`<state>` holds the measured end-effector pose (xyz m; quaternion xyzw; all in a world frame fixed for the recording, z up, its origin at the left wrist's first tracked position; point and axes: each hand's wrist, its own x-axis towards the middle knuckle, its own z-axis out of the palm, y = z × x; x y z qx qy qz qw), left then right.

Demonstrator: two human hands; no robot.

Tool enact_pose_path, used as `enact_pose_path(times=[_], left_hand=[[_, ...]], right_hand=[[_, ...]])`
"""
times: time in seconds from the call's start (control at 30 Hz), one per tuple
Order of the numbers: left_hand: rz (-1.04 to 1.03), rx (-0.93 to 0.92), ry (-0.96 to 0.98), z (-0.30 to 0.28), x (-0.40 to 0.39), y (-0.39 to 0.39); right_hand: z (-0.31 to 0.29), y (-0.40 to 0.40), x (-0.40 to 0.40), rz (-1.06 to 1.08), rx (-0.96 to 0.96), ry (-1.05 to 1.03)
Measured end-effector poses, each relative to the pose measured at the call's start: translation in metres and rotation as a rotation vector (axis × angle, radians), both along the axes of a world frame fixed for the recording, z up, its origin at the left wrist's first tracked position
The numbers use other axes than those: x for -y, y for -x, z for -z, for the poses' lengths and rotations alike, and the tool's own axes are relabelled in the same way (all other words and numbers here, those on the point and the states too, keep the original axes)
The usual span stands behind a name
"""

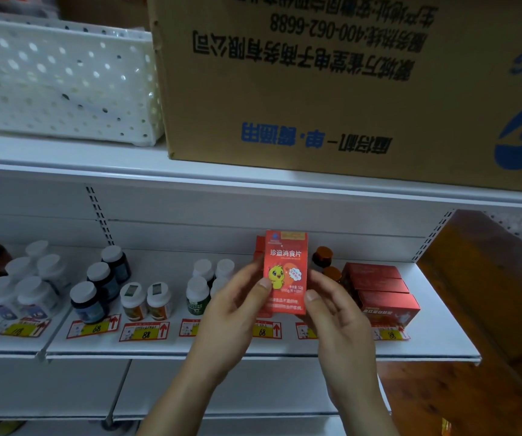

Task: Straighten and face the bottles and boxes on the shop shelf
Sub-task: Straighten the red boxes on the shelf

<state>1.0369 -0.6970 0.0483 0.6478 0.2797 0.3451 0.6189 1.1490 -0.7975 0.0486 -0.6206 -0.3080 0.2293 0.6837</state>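
Note:
A red box (286, 265) with a yellow cartoon chick stands upright in front of the white shelf (253, 350), its front facing me. My left hand (234, 313) grips its left edge, thumb on the front. My right hand (332, 313) holds its right edge the same way. More red boxes of the same kind (259, 250) stand just behind it, mostly hidden. To the right lie stacked dark red boxes (379, 287) and two amber bottles (322, 256). Left of my hands stand white-capped bottles (204, 284), in several groups.
Red and yellow price tags (145, 332) line the shelf front. A large cardboard carton (332, 89) and a white perforated basket (58, 83) sit on the shelf above. A wooden cabinet (489, 294) borders the shelf at the right. Dark bottles (99, 287) stand further left.

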Motion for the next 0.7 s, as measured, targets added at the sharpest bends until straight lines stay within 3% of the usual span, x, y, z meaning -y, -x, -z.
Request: enact_pose_path(times=[0.13, 0.5, 0.7], left_hand=[[-0.085, -0.022, -0.091, 0.0012, 0.0017, -0.0051], [0.006, 0.037, -0.011, -0.0064, 0.0033, -0.0071], [-0.017, 0.068, -0.015, -0.0037, 0.0033, -0.0073]], right_hand=[[0.0009, 0.0001, -0.0038, 0.084, 0.054, -0.021], [0.0012, -0.0021, -0.003, 0.12, 0.191, -0.016], [-0.0005, -0.0053, -0.0045, 0.043, 0.1, 0.0]])
